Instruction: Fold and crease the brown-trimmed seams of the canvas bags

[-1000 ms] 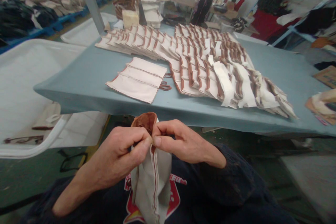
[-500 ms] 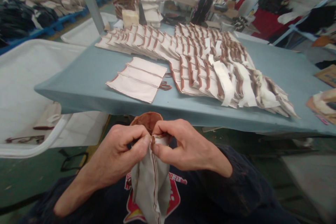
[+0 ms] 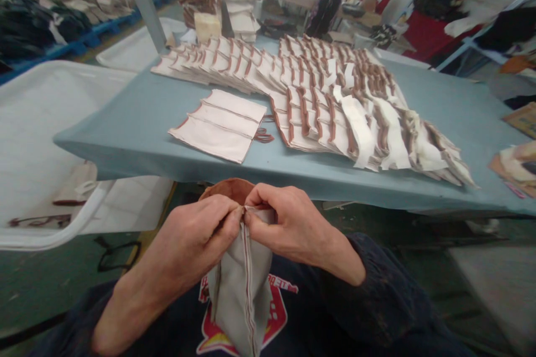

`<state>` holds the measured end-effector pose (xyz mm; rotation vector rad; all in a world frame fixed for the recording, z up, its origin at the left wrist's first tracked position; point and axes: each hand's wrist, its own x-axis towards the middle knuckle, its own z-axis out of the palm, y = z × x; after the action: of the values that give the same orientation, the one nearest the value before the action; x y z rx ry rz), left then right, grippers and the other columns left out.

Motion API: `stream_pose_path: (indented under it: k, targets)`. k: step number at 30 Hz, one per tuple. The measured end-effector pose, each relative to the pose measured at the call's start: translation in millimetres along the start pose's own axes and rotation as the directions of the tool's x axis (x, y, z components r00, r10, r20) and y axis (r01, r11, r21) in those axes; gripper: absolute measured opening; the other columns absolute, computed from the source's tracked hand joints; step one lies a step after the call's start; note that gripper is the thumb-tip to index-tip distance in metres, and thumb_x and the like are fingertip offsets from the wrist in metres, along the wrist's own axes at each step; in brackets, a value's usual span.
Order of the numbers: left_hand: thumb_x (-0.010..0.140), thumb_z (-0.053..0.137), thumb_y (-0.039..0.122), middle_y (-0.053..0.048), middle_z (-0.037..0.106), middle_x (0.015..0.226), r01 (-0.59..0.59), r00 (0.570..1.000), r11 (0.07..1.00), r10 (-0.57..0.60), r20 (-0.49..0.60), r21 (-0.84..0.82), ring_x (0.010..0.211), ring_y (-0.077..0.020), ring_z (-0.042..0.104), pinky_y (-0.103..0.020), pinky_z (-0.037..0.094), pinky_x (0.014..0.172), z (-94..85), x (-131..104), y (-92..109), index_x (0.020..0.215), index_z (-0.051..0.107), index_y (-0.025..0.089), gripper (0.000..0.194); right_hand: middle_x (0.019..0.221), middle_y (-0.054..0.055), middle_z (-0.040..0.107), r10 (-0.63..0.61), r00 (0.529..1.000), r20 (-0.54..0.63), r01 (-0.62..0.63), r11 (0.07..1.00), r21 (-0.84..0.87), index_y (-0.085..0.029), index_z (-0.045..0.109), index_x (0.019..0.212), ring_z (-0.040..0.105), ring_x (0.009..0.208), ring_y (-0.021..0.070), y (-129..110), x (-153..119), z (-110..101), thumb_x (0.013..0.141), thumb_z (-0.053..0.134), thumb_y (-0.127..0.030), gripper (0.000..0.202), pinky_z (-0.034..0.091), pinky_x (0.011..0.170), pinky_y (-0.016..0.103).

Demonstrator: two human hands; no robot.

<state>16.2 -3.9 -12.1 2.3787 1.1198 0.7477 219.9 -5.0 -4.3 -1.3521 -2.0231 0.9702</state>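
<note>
A grey-white fabric piece (image 3: 238, 279) with a brown-edged seam down its middle hangs in front of my chest. My left hand (image 3: 201, 234) pinches its top edge beside the seam. On the other side of that seam, my right hand (image 3: 288, 228) grips the same edge between thumb and fingers, the fingertips of both hands nearly touching. Behind the fingers shows the brown rim (image 3: 228, 188) of the piece. Beyond my hands, one flat cream panel (image 3: 221, 125) with brown loops lies on the blue-grey table (image 3: 138, 122).
Overlapping rows of cream pieces with brown edging (image 3: 310, 117) cover the table's middle and right. White bins (image 3: 46, 95) stand at the left. A person (image 3: 330, 0) is behind the table. A red cloth (image 3: 427, 33) hangs at the back right.
Both hands have risen slightly with the fabric, and the fingertips have shifted at its top edge. The left wrist has turned a little. The panels on the table have not moved.
</note>
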Motion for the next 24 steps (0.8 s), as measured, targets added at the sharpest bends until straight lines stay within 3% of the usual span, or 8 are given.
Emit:
stream_pose_path:
  k: [5, 8, 12, 15, 24]
  targets:
    - [0.096, 0.046, 0.021, 0.003, 0.062, 0.060, 0.012, 0.998, 1.000, -0.012, -0.062, 0.007, 0.054, -0.0136, 0.055, -0.026, 0.039, 0.054, 3.3, 0.2, -0.5, 0.067, 0.057, 0.022, 0.031, 0.062, -0.008, 0.048, 0.030, 0.999, 0.028, -0.032, 0.998, 0.061, -0.021, 0.058, 0.078, 0.040, 0.057, 0.0099, -0.8, 0.9, 0.8, 0.083, 0.062, -0.026, 0.008, 0.030, 0.061, 0.027]
    - [0.092, 0.046, 0.021, 0.005, 0.052, 0.053, 0.139, 0.986, 0.976, -0.152, -0.068, -0.166, 0.049, -0.0117, 0.047, -0.024, 0.036, 0.051, 2.6, 2.8, 0.7, 0.060, 0.049, 0.022, 0.032, 0.062, -0.008, 0.047, -0.003, 1.000, 0.012, 0.002, 0.995, 0.096, -0.021, 0.056, 0.077, 0.039, 0.058, 0.0102, -3.6, 1.7, 4.0, 0.083, 0.062, -0.025, 0.009, 0.030, 0.061, 0.027]
    - [0.093, 0.046, 0.030, 0.006, 0.043, 0.054, 0.294, 0.951, 0.836, -0.306, 0.050, -0.463, 0.049, -0.0110, 0.039, -0.023, 0.032, 0.047, 2.5, 3.0, -1.2, 0.061, 0.044, 0.023, 0.033, 0.064, -0.008, 0.047, -0.107, 0.994, -0.013, 0.108, 0.978, 0.176, -0.022, 0.054, 0.077, 0.037, 0.057, 0.0094, -4.1, 1.5, 9.8, 0.083, 0.061, -0.024, 0.010, 0.032, 0.060, 0.026]
    - [0.096, 0.047, 0.033, 0.006, 0.040, 0.057, 0.306, 0.950, 0.790, -0.289, 0.119, -0.531, 0.051, -0.0110, 0.036, -0.024, 0.030, 0.048, 3.4, -1.0, -2.4, 0.062, 0.041, 0.023, 0.035, 0.064, -0.009, 0.047, -0.126, 0.992, 0.003, 0.120, 0.953, 0.279, -0.022, 0.052, 0.075, 0.037, 0.056, 0.0082, -1.9, -0.3, 11.6, 0.083, 0.063, -0.023, 0.013, 0.032, 0.058, 0.024]
    - [0.105, 0.041, 0.027, 0.006, 0.041, 0.062, 0.220, 0.974, 0.888, -0.174, 0.147, -0.403, 0.057, -0.0119, 0.040, -0.026, 0.032, 0.054, -3.4, -3.1, 0.3, 0.068, 0.041, 0.023, 0.037, 0.066, -0.007, 0.047, -0.012, 0.997, 0.079, -0.014, 0.947, 0.320, -0.021, 0.050, 0.073, 0.040, 0.061, 0.0097, 8.4, 1.2, 13.2, 0.084, 0.065, -0.027, 0.019, 0.031, 0.058, 0.024]
